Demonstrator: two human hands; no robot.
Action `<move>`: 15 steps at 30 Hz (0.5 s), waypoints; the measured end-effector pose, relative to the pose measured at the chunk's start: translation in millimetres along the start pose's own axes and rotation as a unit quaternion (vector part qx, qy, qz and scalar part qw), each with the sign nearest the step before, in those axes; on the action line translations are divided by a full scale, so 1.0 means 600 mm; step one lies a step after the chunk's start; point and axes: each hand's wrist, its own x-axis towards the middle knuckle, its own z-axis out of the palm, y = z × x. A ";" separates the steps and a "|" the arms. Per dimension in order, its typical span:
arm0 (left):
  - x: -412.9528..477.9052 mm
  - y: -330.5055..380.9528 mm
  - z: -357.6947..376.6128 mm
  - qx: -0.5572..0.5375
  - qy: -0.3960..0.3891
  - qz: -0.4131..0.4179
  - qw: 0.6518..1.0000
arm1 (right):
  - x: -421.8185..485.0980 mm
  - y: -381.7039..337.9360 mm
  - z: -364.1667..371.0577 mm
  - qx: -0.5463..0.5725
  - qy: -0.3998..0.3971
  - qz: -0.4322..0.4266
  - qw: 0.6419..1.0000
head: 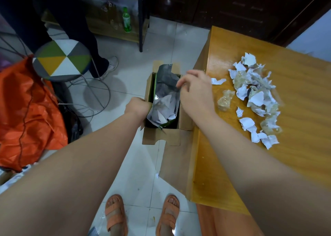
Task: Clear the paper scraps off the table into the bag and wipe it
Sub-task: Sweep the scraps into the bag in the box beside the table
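Observation:
A pile of white paper scraps [256, 96] mixed with crumpled clear tape lies on the wooden table [304, 128] at the right. A dark, green-edged bag [166, 78] stands open inside a cardboard box [184, 126] on the floor beside the table's left edge; several white scraps lie in it. My left hand [138, 107] grips the bag's left rim. My right hand [195, 89] pinches the bag's right rim, just left of the table edge.
A stool [61, 59] with a triangle-patterned seat stands at the left, next to an orange plastic sheet [26, 114] and cables. Another person's legs are behind the stool. A shelf with a green bottle [126, 20] is at the back. My sandalled feet are below.

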 end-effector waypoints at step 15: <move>0.007 0.010 0.005 0.004 0.018 0.031 0.999 | 0.024 0.106 -0.024 -0.082 -0.005 0.056 0.995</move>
